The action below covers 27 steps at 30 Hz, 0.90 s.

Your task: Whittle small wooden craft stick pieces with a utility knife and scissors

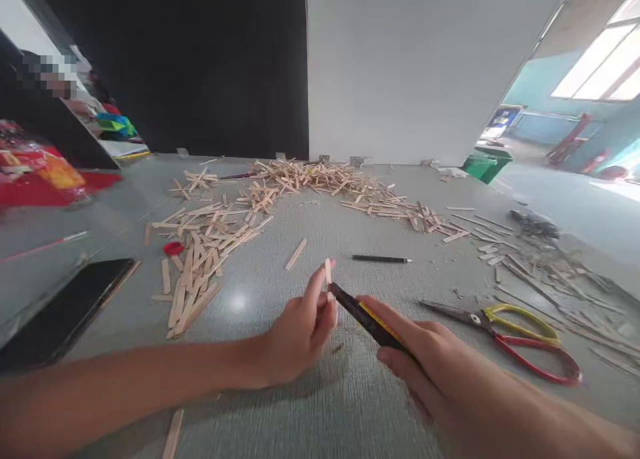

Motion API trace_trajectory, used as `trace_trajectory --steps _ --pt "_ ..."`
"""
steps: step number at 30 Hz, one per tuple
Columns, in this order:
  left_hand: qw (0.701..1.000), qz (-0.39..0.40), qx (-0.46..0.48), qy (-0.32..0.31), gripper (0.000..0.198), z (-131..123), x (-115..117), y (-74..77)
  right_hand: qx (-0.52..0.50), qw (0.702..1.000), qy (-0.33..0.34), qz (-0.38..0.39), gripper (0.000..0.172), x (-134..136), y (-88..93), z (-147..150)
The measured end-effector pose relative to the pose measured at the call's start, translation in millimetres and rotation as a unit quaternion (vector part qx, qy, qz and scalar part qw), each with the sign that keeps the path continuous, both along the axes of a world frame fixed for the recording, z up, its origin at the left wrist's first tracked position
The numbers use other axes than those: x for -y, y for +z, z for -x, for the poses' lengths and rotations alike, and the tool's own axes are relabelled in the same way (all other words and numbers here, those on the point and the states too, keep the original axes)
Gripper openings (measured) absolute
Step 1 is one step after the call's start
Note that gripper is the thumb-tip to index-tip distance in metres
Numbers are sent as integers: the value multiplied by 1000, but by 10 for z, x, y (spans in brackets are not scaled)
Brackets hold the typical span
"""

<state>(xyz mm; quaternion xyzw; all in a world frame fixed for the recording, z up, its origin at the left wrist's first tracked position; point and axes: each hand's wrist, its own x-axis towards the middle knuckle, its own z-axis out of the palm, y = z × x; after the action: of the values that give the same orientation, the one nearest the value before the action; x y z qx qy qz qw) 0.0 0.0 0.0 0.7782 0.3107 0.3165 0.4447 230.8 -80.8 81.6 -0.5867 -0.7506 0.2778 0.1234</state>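
Note:
Near the middle of the table, my left hand [305, 326] pinches a small wooden craft stick [328, 271] upright between thumb and fingers. My right hand [425, 352] is wrapped round a black and yellow utility knife [367, 316], angled up to the left. The knife's tip meets the stick just above my left fingers; the blade itself is too small to make out. One loose craft stick [296, 254] lies a little beyond my left hand. A black pen-like tool [381, 258] with a pale tip rests beyond the knife.
Scissors [505, 326] with yellow and red handles lie right of my right hand. Piles of craft sticks [200, 272] curve round the left and back. Cut strips [540, 286] scatter at right. A phone [65, 312] and a red cap [173, 248] are at left. Panels [400, 66] stand behind.

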Motion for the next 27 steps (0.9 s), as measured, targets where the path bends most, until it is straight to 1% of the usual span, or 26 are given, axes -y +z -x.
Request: trace_trajectory --steps 2,4,7,10,13,16,18,20,22,23,25,27 --pt "1000 -9 8 2 64 14 7 -34 3 1000 -2 3 53 -24 -95 44" --pt "1000 -6 19 1 63 21 14 -38 2 1000 2 8 52 -37 -124 60" --pt "999 20 41 -5 59 21 13 22 -6 1000 18 16 51 -38 -29 28" --pt "994 82 63 -18 52 22 -12 94 -25 999 30 17 47 -46 86 -23" --pt "986 122 110 -40 44 24 -58 109 -25 1000 18 8 40 -78 106 -57" --pt "974 148 161 -58 40 11 -95 101 -20 1000 7 10 27 -145 98 -75" --pt "968 176 164 -72 35 -1 -104 117 -20 999 11 44 23 -206 127 -87" --pt "964 197 156 -83 31 -10 -105 148 -27 993 10 111 26 -274 178 -112" --pt "961 208 155 -93 32 -13 -110 176 -48 982 12 183 28 -342 216 -164" --pt "960 213 155 -98 33 -11 -116 184 -66 976 18 206 30 -374 224 -199" --pt "957 220 152 -110 29 -3 -134 188 -101 968 33 226 37 -435 220 -275" --pt "956 222 148 -120 25 9 -152 183 -120 966 39 227 42 -488 208 -341"
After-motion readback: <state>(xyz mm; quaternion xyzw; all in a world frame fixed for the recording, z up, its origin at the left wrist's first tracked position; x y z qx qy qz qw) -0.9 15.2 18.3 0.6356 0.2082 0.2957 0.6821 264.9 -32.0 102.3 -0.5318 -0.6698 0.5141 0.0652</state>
